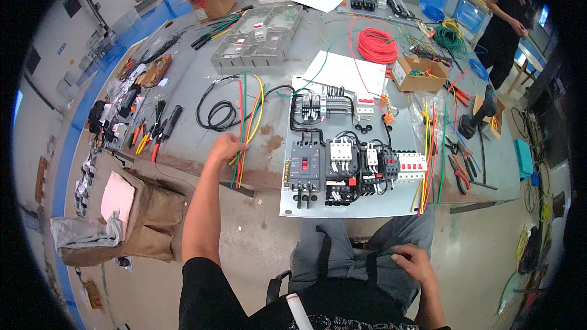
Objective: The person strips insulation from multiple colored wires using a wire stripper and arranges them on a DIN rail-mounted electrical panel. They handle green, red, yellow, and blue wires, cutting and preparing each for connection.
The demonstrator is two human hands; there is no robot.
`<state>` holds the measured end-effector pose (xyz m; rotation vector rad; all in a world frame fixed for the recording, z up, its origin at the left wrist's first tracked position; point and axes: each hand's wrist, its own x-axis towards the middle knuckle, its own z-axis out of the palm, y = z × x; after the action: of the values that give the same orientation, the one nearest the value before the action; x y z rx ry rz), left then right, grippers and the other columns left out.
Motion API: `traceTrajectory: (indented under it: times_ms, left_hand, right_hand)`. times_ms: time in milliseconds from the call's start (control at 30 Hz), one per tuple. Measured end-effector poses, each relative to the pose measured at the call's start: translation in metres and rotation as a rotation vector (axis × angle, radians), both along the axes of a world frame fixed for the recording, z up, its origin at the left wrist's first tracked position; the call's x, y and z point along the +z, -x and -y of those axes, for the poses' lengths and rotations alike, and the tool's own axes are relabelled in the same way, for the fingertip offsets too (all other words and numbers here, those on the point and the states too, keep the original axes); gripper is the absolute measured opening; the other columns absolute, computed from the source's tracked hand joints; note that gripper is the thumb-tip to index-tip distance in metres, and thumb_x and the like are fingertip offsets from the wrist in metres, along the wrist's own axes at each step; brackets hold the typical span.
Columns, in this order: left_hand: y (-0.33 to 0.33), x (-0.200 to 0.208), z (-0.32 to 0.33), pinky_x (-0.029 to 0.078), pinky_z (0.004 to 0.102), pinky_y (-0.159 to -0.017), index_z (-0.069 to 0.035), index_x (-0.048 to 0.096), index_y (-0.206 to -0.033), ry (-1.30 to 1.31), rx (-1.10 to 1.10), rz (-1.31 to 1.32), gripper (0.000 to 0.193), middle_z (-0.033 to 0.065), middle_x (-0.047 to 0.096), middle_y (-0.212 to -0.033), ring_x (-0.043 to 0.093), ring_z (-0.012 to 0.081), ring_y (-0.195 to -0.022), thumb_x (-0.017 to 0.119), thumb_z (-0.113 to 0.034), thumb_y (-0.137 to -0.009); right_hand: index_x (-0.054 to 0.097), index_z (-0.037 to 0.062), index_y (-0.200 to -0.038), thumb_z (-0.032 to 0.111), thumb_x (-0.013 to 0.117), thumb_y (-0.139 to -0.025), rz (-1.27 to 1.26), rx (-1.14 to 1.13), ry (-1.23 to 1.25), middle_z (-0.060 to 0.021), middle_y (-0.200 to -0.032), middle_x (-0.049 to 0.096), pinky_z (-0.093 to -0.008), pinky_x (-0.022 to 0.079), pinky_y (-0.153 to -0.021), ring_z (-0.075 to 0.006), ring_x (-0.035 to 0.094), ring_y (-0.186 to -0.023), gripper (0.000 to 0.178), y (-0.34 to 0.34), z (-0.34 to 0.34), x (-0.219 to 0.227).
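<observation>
My left hand (229, 146) reaches over the table's front edge, its fingers pinched together at a small bundle of cut wires. Among these, a yellow wire (259, 110) curves at the top, beside a green wire (245, 98) and a red wire (240, 95). Exactly which strands lie between the fingertips is hidden. Over my thigh, my right hand (417, 263) rests with its fingers apart and nothing in it. Between the hands, a white mounting plate (361, 208) carries a large dark circuit breaker (305, 165), contactors (340, 153) and a row of white breakers (411, 166).
Coiled black cable (217, 113) lies left of the bundle. Pliers (458, 174), a black cordless driver (480, 116) and a carton (419, 74) sit at the right. Farther back are a red wire coil (376, 45) and grey transparent enclosure (251, 55). A person (504, 30) stands far right.
</observation>
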<state>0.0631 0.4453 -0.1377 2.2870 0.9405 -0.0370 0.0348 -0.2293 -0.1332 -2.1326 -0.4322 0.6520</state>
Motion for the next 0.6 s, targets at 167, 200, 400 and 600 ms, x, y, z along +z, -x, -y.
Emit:
traceTrajectory:
  times_ms: [167,200,400,600]
  left_hand:
    - [0.009,-0.01,-0.013,0.044,0.0326,-0.048,-0.007,0.059,-0.077,0.417,0.151,0.226,0.037,0.0029,0.062,-0.068,0.056,0.0147,-0.054,0.08,-0.036,-0.088]
    - [0.015,-0.024,-0.024,0.042,0.0351,-0.045,-0.005,0.061,-0.078,0.448,0.158,0.339,0.034,0.006,0.063,-0.067,0.054,0.0153,-0.051,0.074,-0.033,-0.093]
    - [0.042,0.014,0.006,0.043,0.0354,-0.056,0.001,0.061,-0.076,-0.021,0.315,0.62,0.035,0.0081,0.061,-0.064,0.053,0.0145,-0.058,0.068,-0.028,-0.096]
    - [0.101,0.126,0.211,0.036,0.027,-0.057,0.001,0.06,-0.084,-0.006,-0.052,0.988,0.026,-0.0039,0.046,-0.07,0.041,0.0053,-0.065,0.067,-0.019,-0.098]
  right_hand:
    - [0.074,0.0016,-0.113,0.017,0.076,-0.09,0.093,0.148,0.003,-0.0136,-0.094,0.071,-0.0337,0.055,-0.075,-0.0233,0.069,-0.084,0.028,-0.011,-0.029,0.006]
    - [0.074,0.0014,-0.113,0.017,0.076,-0.09,0.078,0.171,-0.012,-0.0137,-0.095,0.071,-0.0339,0.055,-0.075,-0.024,0.069,-0.084,0.028,-0.01,-0.036,0.005]
    - [0.074,0.0025,-0.111,0.019,0.077,-0.09,0.173,0.321,-0.122,-0.0118,-0.091,0.069,-0.034,0.054,-0.072,-0.0218,0.067,-0.08,0.027,-0.006,-0.041,0.012]
    - [0.074,0.002,-0.116,0.023,0.072,-0.096,0.295,0.298,-0.427,-0.0044,-0.089,0.07,-0.03,0.052,-0.07,-0.0123,0.062,-0.076,0.028,-0.02,-0.063,0.075]
